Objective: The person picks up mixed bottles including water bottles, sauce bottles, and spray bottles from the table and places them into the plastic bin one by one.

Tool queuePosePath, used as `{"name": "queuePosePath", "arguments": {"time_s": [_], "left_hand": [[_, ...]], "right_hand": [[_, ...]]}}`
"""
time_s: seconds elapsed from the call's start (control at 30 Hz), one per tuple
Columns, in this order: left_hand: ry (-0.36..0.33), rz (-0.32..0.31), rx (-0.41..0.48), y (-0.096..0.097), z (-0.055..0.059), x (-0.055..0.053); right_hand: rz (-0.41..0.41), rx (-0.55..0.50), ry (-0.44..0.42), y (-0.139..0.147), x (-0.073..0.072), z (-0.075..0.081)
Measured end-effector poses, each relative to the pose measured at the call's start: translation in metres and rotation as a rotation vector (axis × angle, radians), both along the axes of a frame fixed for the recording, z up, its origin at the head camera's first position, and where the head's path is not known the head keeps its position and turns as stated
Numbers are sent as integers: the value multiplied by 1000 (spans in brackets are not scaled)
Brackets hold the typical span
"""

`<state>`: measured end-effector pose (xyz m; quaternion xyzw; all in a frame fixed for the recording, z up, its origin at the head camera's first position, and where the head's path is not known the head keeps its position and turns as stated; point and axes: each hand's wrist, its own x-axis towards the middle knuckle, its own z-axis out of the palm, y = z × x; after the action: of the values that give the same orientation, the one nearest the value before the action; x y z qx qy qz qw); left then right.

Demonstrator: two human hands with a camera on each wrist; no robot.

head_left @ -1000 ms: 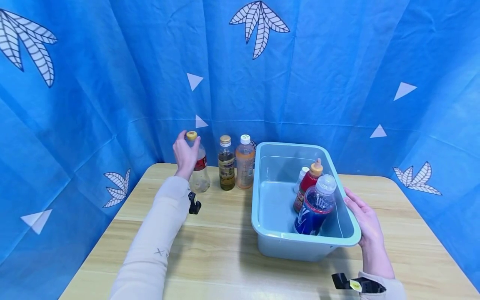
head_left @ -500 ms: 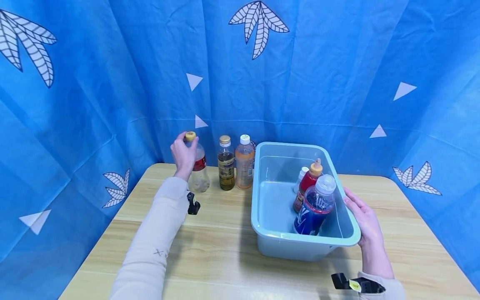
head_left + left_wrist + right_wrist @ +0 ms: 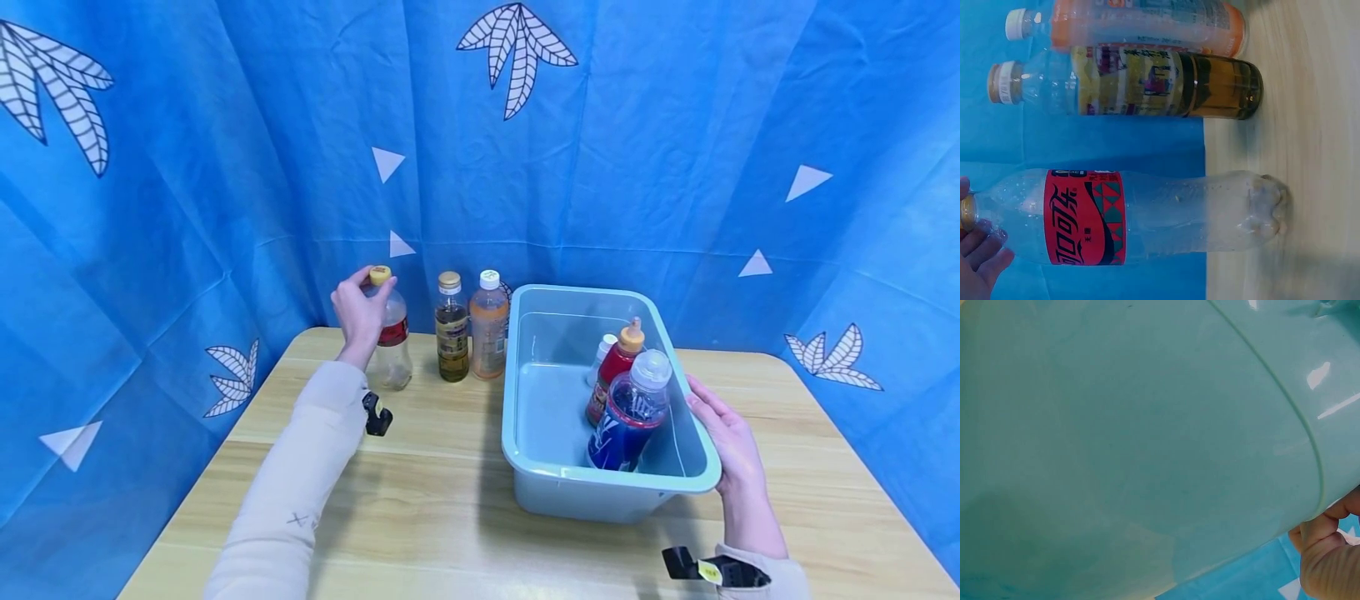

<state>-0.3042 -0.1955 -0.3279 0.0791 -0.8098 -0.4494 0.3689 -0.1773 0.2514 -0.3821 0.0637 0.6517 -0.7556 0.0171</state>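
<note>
At the table's back left, my left hand (image 3: pixel 358 312) pinches the yellow cap of a clear cola bottle (image 3: pixel 394 358) with a red label. The bottle stands roughly upright, its base at the tabletop; only a trace of anything shows inside. In the left wrist view the fingers (image 3: pixel 984 250) are round the neck of the cola bottle (image 3: pixel 1166 212). My right hand (image 3: pixel 737 442) grips the right rim of a light blue plastic tub (image 3: pixel 551 417). Inside the tub are a blue-labelled bottle (image 3: pixel 628 429), a red squeeze bottle (image 3: pixel 618 367) and a small white-capped bottle (image 3: pixel 600 360).
Right of the cola bottle stand a bottle of amber liquid (image 3: pixel 453 337) and an orange-labelled bottle with a white cap (image 3: pixel 489 325), close to the tub's left wall. A blue curtain (image 3: pixel 570 167) hangs behind the wooden table (image 3: pixel 420 500).
My left hand has shifted a little to the left and nearer, and the cola bottle has moved with it, away from the amber bottle. The right hand and tub have stayed put.
</note>
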Motion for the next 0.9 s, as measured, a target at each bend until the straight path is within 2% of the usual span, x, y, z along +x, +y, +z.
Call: {"name": "queuePosePath", "arguments": {"time_s": [0.13,0.4,0.67,0.9], "left_hand": [[0,-14,-16,1,4,5],[-17,-50,10,8,14,17],[30,-106,-15,17,30,34],[90,-181,-44,25,47,48]], "right_hand": [[-3,-1,-12,0,0,1],[-16,-2,-24,0,-1,2],[-8,1,-26,0,-1,2],[-7,9,-22,0,0,2]]}}
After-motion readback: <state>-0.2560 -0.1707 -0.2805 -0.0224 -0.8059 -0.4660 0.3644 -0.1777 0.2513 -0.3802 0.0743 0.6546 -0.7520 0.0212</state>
